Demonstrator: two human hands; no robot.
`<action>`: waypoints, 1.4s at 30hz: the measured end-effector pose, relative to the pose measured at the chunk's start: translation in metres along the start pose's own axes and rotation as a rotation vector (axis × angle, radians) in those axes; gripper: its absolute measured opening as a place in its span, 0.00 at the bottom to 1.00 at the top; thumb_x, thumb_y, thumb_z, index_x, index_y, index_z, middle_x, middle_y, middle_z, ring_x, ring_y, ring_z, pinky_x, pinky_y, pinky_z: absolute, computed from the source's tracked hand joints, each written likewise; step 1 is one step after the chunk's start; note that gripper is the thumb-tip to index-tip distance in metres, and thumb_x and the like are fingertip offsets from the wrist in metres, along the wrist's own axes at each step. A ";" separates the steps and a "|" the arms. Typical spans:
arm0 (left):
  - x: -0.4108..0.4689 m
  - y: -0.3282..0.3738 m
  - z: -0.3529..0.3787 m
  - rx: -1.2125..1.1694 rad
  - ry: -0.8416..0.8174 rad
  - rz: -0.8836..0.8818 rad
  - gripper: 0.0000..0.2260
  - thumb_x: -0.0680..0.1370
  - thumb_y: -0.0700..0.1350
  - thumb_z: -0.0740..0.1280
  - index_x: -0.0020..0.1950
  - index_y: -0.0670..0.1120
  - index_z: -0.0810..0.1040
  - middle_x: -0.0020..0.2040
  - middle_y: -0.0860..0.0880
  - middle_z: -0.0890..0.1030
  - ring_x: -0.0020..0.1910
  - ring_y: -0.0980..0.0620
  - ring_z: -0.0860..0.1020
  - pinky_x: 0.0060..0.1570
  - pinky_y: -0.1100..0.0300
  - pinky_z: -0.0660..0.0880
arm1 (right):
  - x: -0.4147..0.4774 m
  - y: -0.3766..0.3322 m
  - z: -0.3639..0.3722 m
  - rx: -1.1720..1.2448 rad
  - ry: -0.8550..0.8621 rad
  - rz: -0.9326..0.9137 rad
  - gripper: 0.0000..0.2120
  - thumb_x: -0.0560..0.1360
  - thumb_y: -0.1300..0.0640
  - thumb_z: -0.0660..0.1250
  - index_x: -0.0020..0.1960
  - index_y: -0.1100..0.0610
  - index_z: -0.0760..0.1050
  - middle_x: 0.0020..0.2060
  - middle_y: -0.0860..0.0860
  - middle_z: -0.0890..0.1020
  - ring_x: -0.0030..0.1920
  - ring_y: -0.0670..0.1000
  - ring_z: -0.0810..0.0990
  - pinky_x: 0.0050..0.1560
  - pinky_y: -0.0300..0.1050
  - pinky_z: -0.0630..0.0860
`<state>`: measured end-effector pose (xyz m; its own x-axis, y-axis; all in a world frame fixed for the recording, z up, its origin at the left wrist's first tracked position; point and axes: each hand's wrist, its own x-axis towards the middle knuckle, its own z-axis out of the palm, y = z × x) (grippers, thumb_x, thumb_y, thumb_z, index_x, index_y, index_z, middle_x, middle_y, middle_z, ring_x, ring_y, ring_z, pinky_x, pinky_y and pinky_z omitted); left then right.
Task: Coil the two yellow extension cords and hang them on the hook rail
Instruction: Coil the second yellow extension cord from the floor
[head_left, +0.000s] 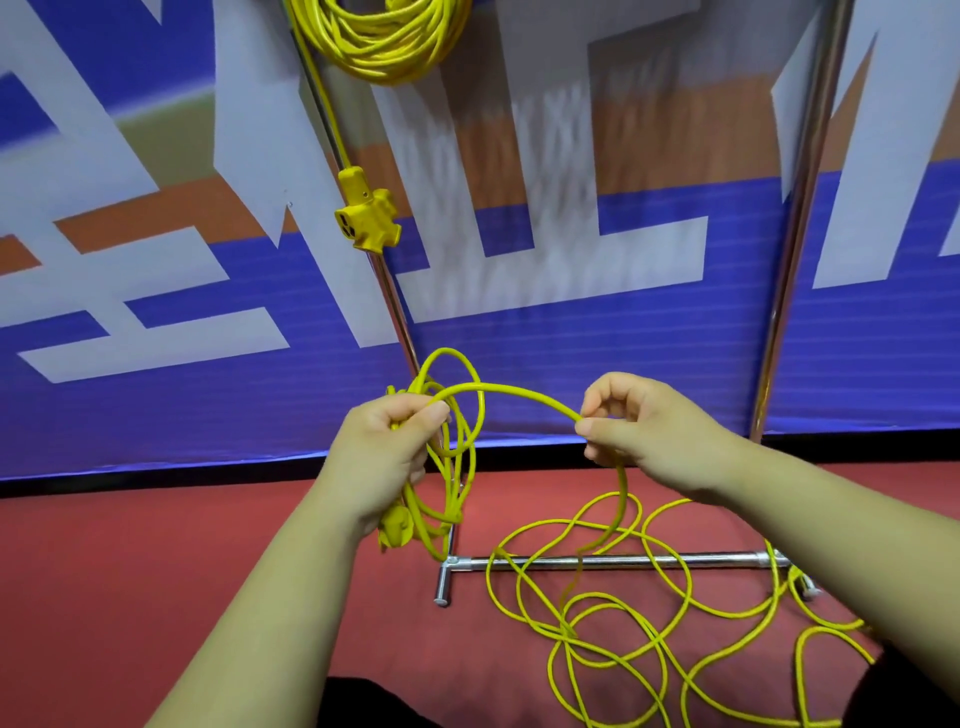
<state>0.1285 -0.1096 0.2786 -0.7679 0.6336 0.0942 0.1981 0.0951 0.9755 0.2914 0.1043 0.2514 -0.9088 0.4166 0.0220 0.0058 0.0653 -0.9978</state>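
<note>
Cord of this sort is judged light and limp yet springy. Loops are likely to twist or spring open unless each is pinned as it is laid, and the smooth jacket may slide through a slack pinch. The best hold is judged to be on the bare cord, some way along from the gathered bundle, not on the plug end.

The second cord (519, 391) is held between the two hands, which are apart. A small bundle of loops (464, 483) is gripped in the left hand (382, 457), fingers curled round it, and the loops hang below that hand. A yellow plug (395, 527) dangles just below the left wrist. From the bundle an arc of cord is carried across to the right hand (634, 434), where it is pinched between thumb and forefinger. Below the right hand the cord drops to the red floor (156, 545). There the loose remainder (649, 613) is spread in overlapping curls, some draped over the base bar (597, 562) of the metal rack.

Well above the left hand the first cord (384, 47) is seen coiled and hung, its outlet block (366, 218) dangling between coil and hands. The hook is out of view. Most of the second cord is judged not yet coiled.
</note>
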 end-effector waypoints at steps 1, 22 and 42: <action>0.001 -0.001 -0.002 -0.021 -0.005 -0.014 0.11 0.81 0.42 0.67 0.40 0.47 0.84 0.28 0.48 0.68 0.27 0.51 0.60 0.29 0.58 0.59 | 0.001 0.000 0.001 -0.031 0.038 -0.027 0.05 0.76 0.66 0.70 0.47 0.58 0.75 0.34 0.51 0.78 0.35 0.50 0.81 0.39 0.43 0.77; -0.002 -0.003 0.007 -0.278 0.072 -0.028 0.12 0.84 0.36 0.58 0.59 0.44 0.80 0.34 0.48 0.73 0.27 0.52 0.71 0.27 0.60 0.72 | -0.008 -0.012 0.028 -0.525 -0.591 -0.121 0.04 0.74 0.63 0.74 0.45 0.56 0.81 0.35 0.50 0.83 0.34 0.45 0.79 0.37 0.34 0.74; -0.025 0.007 0.053 -0.211 -0.342 -0.091 0.12 0.84 0.42 0.60 0.64 0.51 0.80 0.36 0.44 0.72 0.24 0.50 0.70 0.25 0.60 0.71 | 0.003 -0.015 0.016 -0.174 0.055 -0.313 0.14 0.66 0.55 0.81 0.38 0.52 0.74 0.35 0.57 0.83 0.32 0.51 0.78 0.39 0.51 0.75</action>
<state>0.1816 -0.0842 0.2730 -0.5226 0.8520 -0.0309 -0.0177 0.0254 0.9995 0.2816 0.0898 0.2658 -0.8543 0.3997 0.3324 -0.1937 0.3486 -0.9170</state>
